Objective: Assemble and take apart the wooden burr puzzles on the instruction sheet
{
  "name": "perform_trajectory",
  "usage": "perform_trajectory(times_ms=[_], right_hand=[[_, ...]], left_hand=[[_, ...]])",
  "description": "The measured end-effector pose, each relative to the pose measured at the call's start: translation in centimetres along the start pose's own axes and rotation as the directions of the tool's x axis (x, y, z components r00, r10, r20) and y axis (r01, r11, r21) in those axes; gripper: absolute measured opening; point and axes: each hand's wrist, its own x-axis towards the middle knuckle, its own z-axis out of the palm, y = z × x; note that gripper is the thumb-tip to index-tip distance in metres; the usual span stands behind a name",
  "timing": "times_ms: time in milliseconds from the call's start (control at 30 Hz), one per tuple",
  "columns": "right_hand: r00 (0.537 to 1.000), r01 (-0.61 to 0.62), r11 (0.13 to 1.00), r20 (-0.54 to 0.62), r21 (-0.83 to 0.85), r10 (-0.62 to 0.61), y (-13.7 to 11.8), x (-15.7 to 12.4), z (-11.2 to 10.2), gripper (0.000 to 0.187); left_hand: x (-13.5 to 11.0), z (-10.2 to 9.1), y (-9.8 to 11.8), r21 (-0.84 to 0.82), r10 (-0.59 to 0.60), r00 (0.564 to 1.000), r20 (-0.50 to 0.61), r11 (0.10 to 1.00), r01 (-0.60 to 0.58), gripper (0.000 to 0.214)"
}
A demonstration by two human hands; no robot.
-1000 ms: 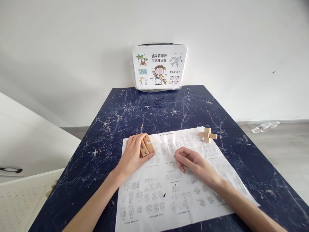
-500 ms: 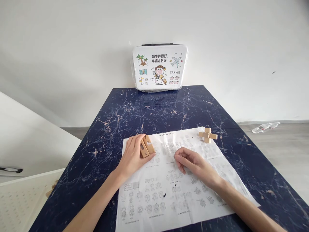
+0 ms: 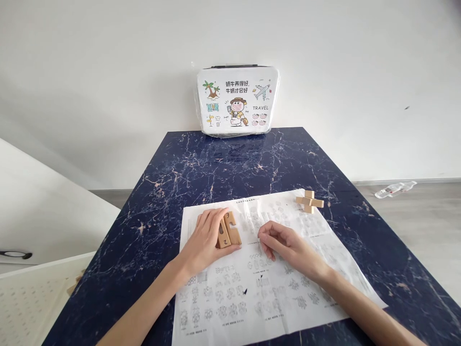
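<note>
Our surface carries the sheet | our right grip curls loosely, whether closed we cannot tell | our left grip clasps the numbered blocks over the sheet's left half | cross at sheet's far right corner

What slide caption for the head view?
Left hand holds numbered wooden blocks at a printed sheet; right hand loosely curled.

Notched, numbered wooden blocks sit in the left hand.
</note>
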Motion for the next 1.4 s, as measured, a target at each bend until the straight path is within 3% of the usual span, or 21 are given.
perform_trajectory(times_ms=[367, 667, 867, 1400], right_hand=[[0.999, 0.03, 0.988, -0.032, -0.152, -0.035, 1.5, 0.0, 0.6, 0.027], [0.991, 0.108, 0.96, 0.101, -0.258, -0.085, 0.7, 0.1, 0.6, 0.031], [0.996, 0.089, 0.948, 0.041, -0.306, -0.08, 1.3, 0.1, 0.8, 0.032], [0.997, 0.077, 0.953, 0.038, -0.294, -0.069, 1.2, 0.2, 0.6, 0.034]], left_hand=[[-0.5, 0.4, 2.0, -0.05, 0.178, 0.984, -0.009, 0.983, -0.178, 0.102], [-0.9, 0.9, 2.9, -0.079, 0.321, 0.947, -0.012, 0.944, -0.321, 0.102], [-0.9, 1.0, 3.0, -0.101, 0.296, 0.954, 0.045, 0.952, -0.29, 0.102], [-0.6, 1.0, 3.0, -0.153, 0.213, 0.969, 0.125, 0.969, -0.193, 0.109]])
